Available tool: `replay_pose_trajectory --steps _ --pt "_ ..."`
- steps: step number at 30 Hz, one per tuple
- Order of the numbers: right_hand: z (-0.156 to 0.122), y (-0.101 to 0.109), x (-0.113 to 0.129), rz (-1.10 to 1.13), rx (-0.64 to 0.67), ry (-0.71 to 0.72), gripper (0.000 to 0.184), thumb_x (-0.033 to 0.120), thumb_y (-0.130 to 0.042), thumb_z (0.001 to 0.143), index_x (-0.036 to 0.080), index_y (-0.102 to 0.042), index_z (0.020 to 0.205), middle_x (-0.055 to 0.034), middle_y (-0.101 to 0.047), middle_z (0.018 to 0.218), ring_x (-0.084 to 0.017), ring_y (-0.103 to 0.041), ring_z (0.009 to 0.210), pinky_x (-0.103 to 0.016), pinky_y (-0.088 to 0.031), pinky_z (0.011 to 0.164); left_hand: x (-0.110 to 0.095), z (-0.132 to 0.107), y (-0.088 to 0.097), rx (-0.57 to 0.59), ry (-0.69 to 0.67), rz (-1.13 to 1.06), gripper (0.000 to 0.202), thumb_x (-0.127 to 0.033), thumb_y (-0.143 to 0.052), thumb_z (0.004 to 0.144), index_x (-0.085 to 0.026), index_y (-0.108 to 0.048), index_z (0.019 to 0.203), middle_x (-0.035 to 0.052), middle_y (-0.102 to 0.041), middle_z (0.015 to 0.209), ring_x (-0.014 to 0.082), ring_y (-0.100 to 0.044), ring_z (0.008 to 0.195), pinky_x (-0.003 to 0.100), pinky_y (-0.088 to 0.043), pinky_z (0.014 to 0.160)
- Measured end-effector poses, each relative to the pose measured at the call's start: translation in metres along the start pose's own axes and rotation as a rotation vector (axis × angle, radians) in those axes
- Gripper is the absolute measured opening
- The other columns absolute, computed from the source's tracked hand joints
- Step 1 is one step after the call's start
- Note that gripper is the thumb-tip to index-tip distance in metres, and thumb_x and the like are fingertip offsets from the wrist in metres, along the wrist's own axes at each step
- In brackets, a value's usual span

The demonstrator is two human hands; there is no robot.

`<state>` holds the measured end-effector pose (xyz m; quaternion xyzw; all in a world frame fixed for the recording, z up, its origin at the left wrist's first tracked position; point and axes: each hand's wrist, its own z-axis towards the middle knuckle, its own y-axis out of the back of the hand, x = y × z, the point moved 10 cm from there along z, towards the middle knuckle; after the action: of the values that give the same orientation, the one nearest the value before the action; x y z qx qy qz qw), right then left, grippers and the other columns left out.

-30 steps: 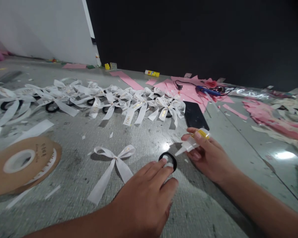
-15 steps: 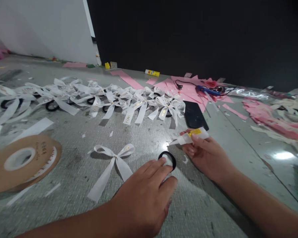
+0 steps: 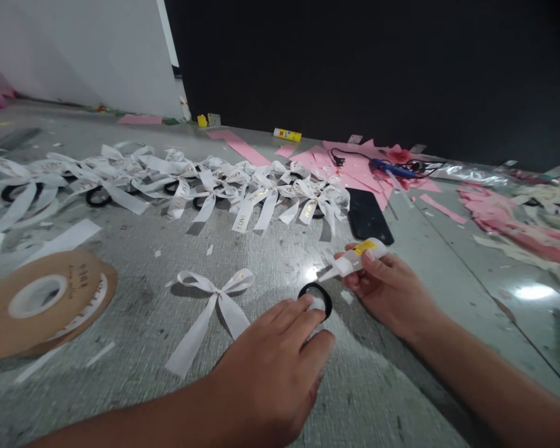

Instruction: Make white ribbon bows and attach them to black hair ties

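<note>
My left hand (image 3: 275, 361) rests low over the table, its fingers closed on the near side of a black hair tie (image 3: 327, 298). In my right hand (image 3: 392, 289) is a small white glue bottle (image 3: 357, 258) with a yellow label, tilted so that its thin nozzle points down and left. The nozzle tip is close to the far edge of the hair tie; whether they touch I cannot tell. Left of my left hand lies a white ribbon bow (image 3: 218, 295) with two long tails, one partly covered by the hand.
Behind stretches a row of white printed bows on black hair ties (image 3: 256, 193). A ribbon spool (image 3: 4, 311) lies at left, a black phone (image 3: 369, 216) beyond my right hand. Pink paper scraps (image 3: 317, 163), a blue corded tool (image 3: 394, 168) and a glue stick (image 3: 287, 134) lie farther back.
The glue bottle, held in my right hand, has shifted slightly left, and its nozzle has dipped toward the hair tie. My left hand and the hair tie have stayed nearly in place.
</note>
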<state>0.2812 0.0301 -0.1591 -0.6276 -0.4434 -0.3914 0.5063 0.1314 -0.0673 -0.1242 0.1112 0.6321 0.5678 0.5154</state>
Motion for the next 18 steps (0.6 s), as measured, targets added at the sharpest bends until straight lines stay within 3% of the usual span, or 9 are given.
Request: replay_pose_trajectory --steps 9,18 --pt "-0.0014 0.0029 0.0022 -0.022 -0.03 0.023 0.022 0.035 -0.088 0.066 0.026 -0.073 0.079 -0.003 -0.067 0.085 -0.016 -0.051 0.062 -0.027 -0.048 0.051 0.0008 0.0006 -0.0002 0.014 0.015 -0.009 0.039 -0.022 -0.046 0.094 -0.013 -0.052 0.131 0.0143 -0.05 0.147 0.0293 -0.034 0.144 0.05 -0.032 0.117" --pt "-0.0039 0.0022 0.0023 -0.04 -0.027 0.043 0.018 0.034 -0.087 0.068 0.026 -0.072 0.075 -0.0024 -0.063 0.076 -0.016 -0.046 0.059 -0.028 -0.044 0.051 0.0 0.0 0.0011 0.012 0.003 -0.006 0.042 -0.022 -0.047 0.094 -0.012 -0.049 0.135 0.0135 -0.045 0.151 0.0282 -0.033 0.145 0.048 -0.031 0.118"
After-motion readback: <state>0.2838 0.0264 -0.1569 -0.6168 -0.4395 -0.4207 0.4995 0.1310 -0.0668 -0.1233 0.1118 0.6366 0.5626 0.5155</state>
